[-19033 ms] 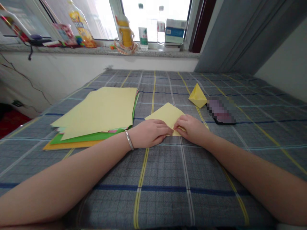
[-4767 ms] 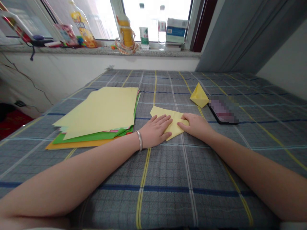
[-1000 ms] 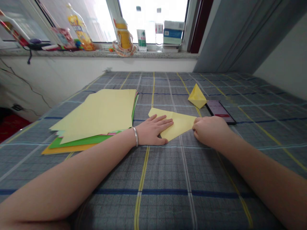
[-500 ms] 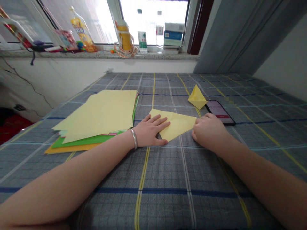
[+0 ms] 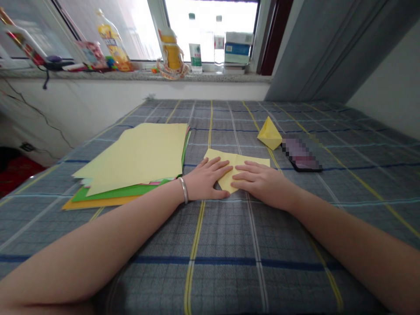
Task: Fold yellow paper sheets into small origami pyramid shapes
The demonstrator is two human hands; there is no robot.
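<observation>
A folded sheet of pale yellow paper (image 5: 229,158) lies flat on the plaid cloth in front of me, its lower edge coming to a point. My left hand (image 5: 205,179) rests on its left part, fingers spread and palm down. On the right part my right hand (image 5: 262,180) lies flat too, with fingers stretched toward the left hand's fingertips. Both hands press on the paper without grasping it, and they cover much of its lower half. Just beyond stands a small folded yellow paper shape (image 5: 269,133).
A phone (image 5: 300,153) lies beside the yellow shape. On the left is a stack of coloured paper (image 5: 141,153), pale yellow on top. Bottles, a yellow cup (image 5: 171,52) and boxes (image 5: 236,50) line the windowsill behind the plaid-covered surface (image 5: 223,245).
My right hand has gone from a closed grip at the paper's right corner to lying flat on it, further left. The left hand has stayed in place.
</observation>
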